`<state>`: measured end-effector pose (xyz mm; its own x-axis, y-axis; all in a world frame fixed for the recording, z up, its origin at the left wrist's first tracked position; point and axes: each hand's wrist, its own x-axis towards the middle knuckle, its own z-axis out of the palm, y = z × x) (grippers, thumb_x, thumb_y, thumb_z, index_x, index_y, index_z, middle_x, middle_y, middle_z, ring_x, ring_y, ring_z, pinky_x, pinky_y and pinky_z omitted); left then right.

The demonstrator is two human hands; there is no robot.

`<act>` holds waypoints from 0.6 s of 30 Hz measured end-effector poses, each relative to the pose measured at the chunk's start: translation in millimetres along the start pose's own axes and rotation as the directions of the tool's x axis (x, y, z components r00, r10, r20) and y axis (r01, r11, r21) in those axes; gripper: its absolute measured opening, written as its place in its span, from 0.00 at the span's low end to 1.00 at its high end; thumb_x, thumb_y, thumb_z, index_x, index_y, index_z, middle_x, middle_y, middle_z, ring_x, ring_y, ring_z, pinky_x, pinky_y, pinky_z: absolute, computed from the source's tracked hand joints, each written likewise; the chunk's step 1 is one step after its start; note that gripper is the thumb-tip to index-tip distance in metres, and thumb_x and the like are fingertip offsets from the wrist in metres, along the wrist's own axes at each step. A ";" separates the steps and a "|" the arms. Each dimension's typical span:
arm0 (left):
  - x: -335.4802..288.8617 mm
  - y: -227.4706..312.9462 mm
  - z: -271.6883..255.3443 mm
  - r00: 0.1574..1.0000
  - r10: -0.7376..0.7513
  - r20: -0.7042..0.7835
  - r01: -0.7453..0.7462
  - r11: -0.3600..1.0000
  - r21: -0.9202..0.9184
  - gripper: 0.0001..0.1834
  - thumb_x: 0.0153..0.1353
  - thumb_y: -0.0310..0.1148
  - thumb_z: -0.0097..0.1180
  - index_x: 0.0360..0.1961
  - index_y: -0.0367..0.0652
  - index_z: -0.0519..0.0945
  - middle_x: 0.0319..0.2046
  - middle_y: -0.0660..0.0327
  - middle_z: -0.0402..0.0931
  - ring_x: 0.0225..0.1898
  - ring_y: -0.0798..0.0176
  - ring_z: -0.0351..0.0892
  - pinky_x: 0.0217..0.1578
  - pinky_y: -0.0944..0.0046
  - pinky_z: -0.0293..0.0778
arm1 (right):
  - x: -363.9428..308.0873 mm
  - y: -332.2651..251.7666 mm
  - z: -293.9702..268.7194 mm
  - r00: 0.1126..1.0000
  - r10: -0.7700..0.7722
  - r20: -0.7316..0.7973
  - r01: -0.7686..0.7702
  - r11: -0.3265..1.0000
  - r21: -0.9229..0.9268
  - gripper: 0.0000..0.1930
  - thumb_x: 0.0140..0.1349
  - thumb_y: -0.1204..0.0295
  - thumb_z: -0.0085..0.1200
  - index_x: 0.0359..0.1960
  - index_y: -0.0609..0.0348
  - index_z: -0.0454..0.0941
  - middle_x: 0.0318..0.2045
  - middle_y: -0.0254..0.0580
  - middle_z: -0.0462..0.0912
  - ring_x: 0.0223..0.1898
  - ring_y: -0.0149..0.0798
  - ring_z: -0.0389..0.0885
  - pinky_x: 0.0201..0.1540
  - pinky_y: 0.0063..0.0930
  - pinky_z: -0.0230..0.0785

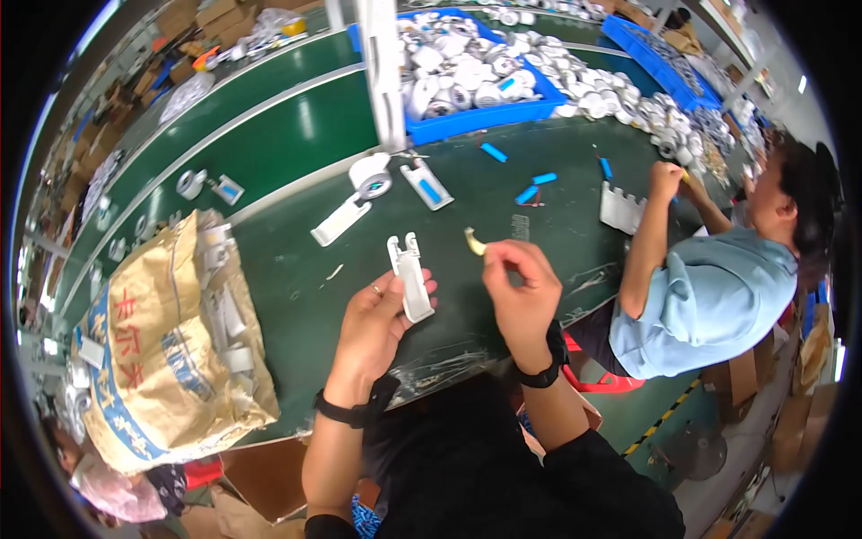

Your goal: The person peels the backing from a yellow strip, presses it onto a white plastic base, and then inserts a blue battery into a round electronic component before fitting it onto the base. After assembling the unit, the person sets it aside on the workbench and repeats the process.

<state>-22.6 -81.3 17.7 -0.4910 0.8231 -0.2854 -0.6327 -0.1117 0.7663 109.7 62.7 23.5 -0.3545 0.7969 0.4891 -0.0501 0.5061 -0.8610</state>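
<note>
My left hand grips a long white plastic housing, its open side facing up and two prongs at the far end. To its right, my right hand is closed in a pinch on a small curled yellowish strip, held above the green table and apart from the housing. Beyond my hands lie a white housing with a round head, its flat part pointing toward me, and another white housing with a blue battery in it. Loose blue batteries lie farther right.
A large tan sack of white parts stands at the left. Blue crates and heaps of white round parts fill the back. At the right sits a co-worker in a light blue shirt, handling something small near a white toothed tray.
</note>
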 end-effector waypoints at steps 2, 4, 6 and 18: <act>26.2 -12.1 22.5 0.998 -0.063 0.025 0.062 0.998 0.018 0.21 0.79 0.35 0.46 0.63 0.29 0.71 0.57 0.49 0.79 0.56 0.56 0.81 0.58 0.54 0.79 | 3.0 19.2 -35.2 0.996 -0.061 -0.059 0.060 0.998 -0.020 0.04 0.63 0.85 0.61 0.39 0.69 0.83 0.40 0.40 0.83 0.39 0.29 0.80 0.42 0.21 0.74; 64.7 -39.5 52.8 0.989 -0.140 0.040 0.138 0.989 0.054 0.19 0.79 0.33 0.43 0.60 0.29 0.73 0.55 0.50 0.80 0.56 0.54 0.82 0.57 0.53 0.78 | -9.0 29.4 -63.7 0.995 -0.066 -0.070 0.060 0.994 -0.088 0.04 0.63 0.85 0.61 0.38 0.69 0.83 0.39 0.40 0.82 0.40 0.29 0.80 0.42 0.20 0.73; 103.1 -74.9 95.3 0.984 -0.162 0.071 0.164 0.986 -0.024 0.14 0.75 0.30 0.44 0.43 0.32 0.80 0.38 0.56 0.81 0.37 0.62 0.81 0.39 0.62 0.77 | -22.0 41.3 -79.8 0.994 -0.064 -0.084 0.056 0.994 -0.095 0.04 0.63 0.86 0.61 0.38 0.68 0.83 0.39 0.40 0.82 0.38 0.29 0.79 0.40 0.20 0.73; 106.7 -105.9 129.9 0.999 0.031 0.043 -0.052 0.746 0.664 0.30 0.67 0.32 0.60 0.67 0.31 0.70 0.61 0.49 0.76 0.57 0.62 0.78 0.52 0.65 0.77 | -34.8 53.5 -102.5 0.982 0.189 -0.004 -0.182 0.951 0.250 0.04 0.66 0.85 0.57 0.40 0.68 0.82 0.50 0.46 0.79 0.41 0.33 0.83 0.39 0.23 0.79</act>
<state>69.8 90.7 -19.1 -0.4843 0.8424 -0.2363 -0.0483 0.2439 0.9686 215.1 95.8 -25.3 -0.3536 0.8795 0.3185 -0.2167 0.2542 -0.9426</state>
